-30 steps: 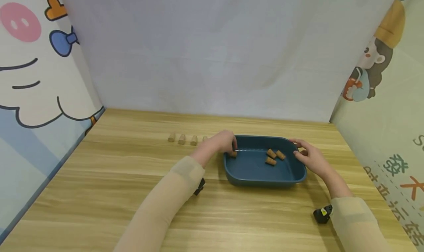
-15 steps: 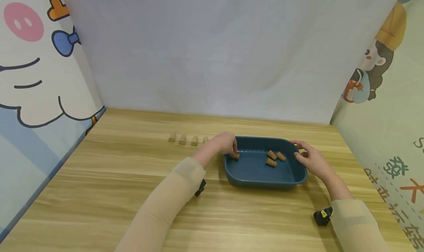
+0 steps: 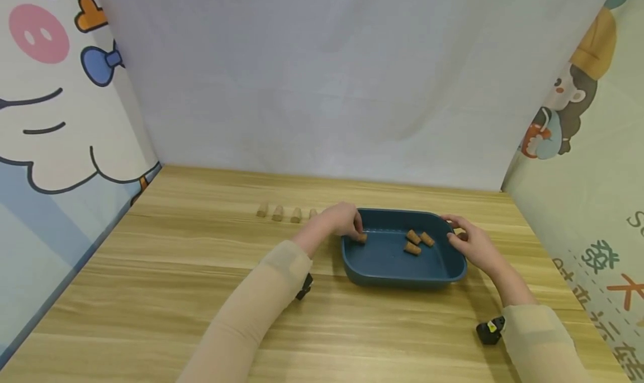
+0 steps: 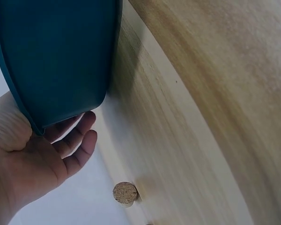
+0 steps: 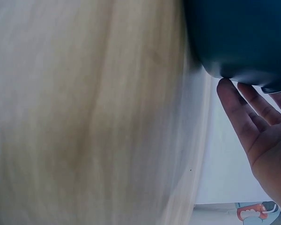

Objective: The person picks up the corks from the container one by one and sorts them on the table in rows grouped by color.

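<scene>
Your left hand (image 3: 344,220) reaches over the left wall of the bin (image 3: 402,279), thumb and index bent down and pinching a cork (image 3: 363,238) inside at the left end; the pads themselves are hidden. The left wrist view has the other three fingers loosely curved outside that wall, small gaps between them. Your right hand (image 3: 473,243) grips the bin at the far right corner: thumb over the rim, fingers slightly apart, tips against the outer wall. Bin sits right of centre on the table (image 3: 166,293). Three more corks (image 3: 412,249) lie on the bin floor toward the right, close together, pointing different ways. Outside, left of the bin, four corks (image 3: 296,214) show in a spaced row on the far part of the table; the rightmost is partly behind your left arm. A black wrist camera shows at each cuff, left (image 3: 304,287) and right (image 3: 489,331); both sleeves are cream. White sheet (image 3: 322,92) on the far side, cartoon-print sheets left (image 3: 60,159) and right (image 3: 593,204).
</scene>
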### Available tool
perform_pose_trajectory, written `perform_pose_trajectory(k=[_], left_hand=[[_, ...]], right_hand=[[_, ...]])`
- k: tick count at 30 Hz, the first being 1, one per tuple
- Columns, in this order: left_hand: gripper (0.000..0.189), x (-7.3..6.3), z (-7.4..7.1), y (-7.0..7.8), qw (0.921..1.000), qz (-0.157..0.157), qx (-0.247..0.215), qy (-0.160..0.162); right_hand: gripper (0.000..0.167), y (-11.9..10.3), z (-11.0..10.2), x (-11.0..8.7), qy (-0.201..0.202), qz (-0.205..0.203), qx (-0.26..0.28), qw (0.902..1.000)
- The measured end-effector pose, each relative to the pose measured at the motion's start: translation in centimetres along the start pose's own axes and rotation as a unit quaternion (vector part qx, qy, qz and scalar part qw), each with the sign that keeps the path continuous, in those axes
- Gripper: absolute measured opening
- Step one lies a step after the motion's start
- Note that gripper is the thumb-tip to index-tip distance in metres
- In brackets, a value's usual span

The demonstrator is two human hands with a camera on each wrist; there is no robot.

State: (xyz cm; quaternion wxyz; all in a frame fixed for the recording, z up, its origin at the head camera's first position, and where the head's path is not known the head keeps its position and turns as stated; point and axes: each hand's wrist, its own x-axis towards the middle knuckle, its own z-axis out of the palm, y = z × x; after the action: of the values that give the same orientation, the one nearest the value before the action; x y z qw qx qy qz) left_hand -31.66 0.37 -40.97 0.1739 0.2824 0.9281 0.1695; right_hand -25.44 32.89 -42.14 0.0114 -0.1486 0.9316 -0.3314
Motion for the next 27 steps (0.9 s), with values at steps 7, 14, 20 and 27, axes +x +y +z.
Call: perform_pose_trajectory(k=[7,14,20,27], left_hand=[[0.016,-0.5,-0.3,-0.5,0.9969,0.046,0.026,0.059],[0.015,-1.3,-1.0,-1.1,0.9925,0.060,-0.004,0.107],[0.014,-2.4,-2.2,-1.1,0.9876,0.074,-0.047,0.130],[0.014,-3.7,-3.3,-0.9,0.9822,0.086,-0.078,0.147]], right_hand=[[0.045,0.0,0.1,0.1,0.002,0.006,-0.004,1.0000],[0.044,0.1,0.1,0.0,0.006,0.004,-0.001,1.0000],[0.044,0.0,0.3,0.1,0.020,0.005,-0.005,0.9998],[0.045,-0.1,0.1,0.1,0.004,0.008,-0.016,0.9998]])
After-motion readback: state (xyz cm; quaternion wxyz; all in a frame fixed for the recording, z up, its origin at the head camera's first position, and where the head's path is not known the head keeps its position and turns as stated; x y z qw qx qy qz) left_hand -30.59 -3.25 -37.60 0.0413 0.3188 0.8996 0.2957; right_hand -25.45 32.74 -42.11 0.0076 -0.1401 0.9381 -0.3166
